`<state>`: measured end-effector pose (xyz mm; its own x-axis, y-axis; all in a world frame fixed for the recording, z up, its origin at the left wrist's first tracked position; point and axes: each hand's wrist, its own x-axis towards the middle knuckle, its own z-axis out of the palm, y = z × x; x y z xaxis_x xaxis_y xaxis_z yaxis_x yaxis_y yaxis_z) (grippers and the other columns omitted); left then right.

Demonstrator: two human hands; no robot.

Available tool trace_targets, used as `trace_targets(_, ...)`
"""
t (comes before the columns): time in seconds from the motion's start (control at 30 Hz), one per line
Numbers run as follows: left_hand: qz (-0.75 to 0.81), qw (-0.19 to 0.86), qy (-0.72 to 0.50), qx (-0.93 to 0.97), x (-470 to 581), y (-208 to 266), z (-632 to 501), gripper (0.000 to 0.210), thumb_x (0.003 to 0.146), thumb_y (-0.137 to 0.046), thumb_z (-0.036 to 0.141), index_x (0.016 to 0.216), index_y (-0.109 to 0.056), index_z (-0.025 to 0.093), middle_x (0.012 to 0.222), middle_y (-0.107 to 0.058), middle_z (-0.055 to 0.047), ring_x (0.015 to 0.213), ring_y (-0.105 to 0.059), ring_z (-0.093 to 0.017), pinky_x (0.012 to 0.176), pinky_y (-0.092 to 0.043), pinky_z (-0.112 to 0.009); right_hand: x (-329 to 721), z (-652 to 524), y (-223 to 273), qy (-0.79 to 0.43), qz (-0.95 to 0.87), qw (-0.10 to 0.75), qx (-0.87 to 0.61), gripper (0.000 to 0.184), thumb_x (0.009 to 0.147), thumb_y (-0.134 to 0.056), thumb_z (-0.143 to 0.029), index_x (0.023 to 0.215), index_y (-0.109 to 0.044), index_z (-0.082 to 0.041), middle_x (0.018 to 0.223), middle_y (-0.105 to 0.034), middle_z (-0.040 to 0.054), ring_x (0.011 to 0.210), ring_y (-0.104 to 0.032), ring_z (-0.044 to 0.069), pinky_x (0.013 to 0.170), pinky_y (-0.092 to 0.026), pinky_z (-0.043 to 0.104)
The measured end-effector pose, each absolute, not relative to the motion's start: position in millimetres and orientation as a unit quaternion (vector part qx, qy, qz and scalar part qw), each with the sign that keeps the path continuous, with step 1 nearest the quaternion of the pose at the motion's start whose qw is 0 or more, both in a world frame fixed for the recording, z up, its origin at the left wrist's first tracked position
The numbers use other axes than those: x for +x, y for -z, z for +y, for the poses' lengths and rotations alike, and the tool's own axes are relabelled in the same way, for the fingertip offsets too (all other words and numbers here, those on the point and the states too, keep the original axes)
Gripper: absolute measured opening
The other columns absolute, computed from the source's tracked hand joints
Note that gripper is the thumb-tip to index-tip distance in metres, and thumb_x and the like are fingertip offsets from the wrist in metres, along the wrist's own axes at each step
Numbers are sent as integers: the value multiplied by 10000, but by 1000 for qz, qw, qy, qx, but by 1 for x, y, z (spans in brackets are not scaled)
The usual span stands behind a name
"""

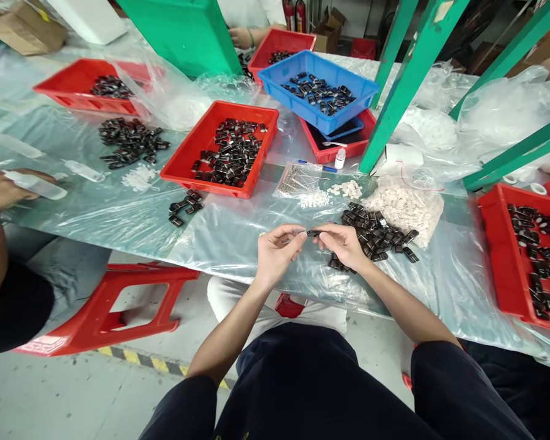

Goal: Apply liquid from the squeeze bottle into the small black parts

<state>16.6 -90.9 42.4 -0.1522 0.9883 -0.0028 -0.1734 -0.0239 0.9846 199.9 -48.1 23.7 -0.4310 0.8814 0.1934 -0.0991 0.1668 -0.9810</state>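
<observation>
Just above the table's near edge, my left hand (277,249) and my right hand (341,243) meet over a small black glossy part (313,233). Both hands pinch it between thumb and fingertips, one from each side. What kind of part it is, I cannot make out. Beside and partly behind my right hand lies a heap of similar black parts (376,235). Beyond my hands are a small pile of tiny white pieces (315,198), some larger cream pieces (348,189) and a clear bag of thin metal pins (297,178).
A red tray (178,170) of black parts stands left of centre, another red tray (499,256) far right. A blue tray (275,85) sits stacked behind. Green posts (410,85) rise from the table. A bag of cream pieces (407,205) lies right. A co-worker's hand (9,189) holds a translucent bottle.
</observation>
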Motion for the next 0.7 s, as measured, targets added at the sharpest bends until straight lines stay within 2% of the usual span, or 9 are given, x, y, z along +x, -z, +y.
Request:
trace_targets(0.13, 486, 522, -557, 426, 14, -47, -94, 351, 700, -940, 467, 835, -803, 174, 566, -663, 13, 439, -555, -97, 411, -461, -226, 205, -47, -25, -542, -654, 432, -303, 408, 976, -679, -554, 1035, -838, -183, 835, -771, 74, 659, -645, 157, 624, -553, 292)
trace_targets(0.33, 483, 548, -546, 409, 11, -52, -97, 331, 640, -974, 429, 791, -825, 175, 641, -739, -23, 521, -657, -141, 506, -590, -282, 210, -43, -28, -519, -696, 411, -278, 345, 1001, -669, -469, 1018, -843, -172, 784, -771, 74, 663, -661, 171, 622, -556, 301)
trace_targets(0.5, 474, 582, -531, 393, 7, -45, -100, 364, 630, -978, 459, 784, -821, 168, 617, -721, -19, 495, -638, -136, 491, -577, -287, 211, -44, -33, -526, -707, 393, -261, 329, 1003, -670, -448, 1015, -846, -171, 793, -776, 75, 654, -675, 167, 608, -562, 292)
trace_targets(0.7, 441, 654, -521, 326, 18, -35, -105, 422, 599, -994, 488, 776, -775, 173, 544, -641, 25, 471, -592, -113, 473, -551, -267, 222, -36, -39, -573, -704, 325, -265, 315, 982, -705, -444, 1027, -846, -167, 803, -776, 65, 653, -670, 154, 635, -562, 288)
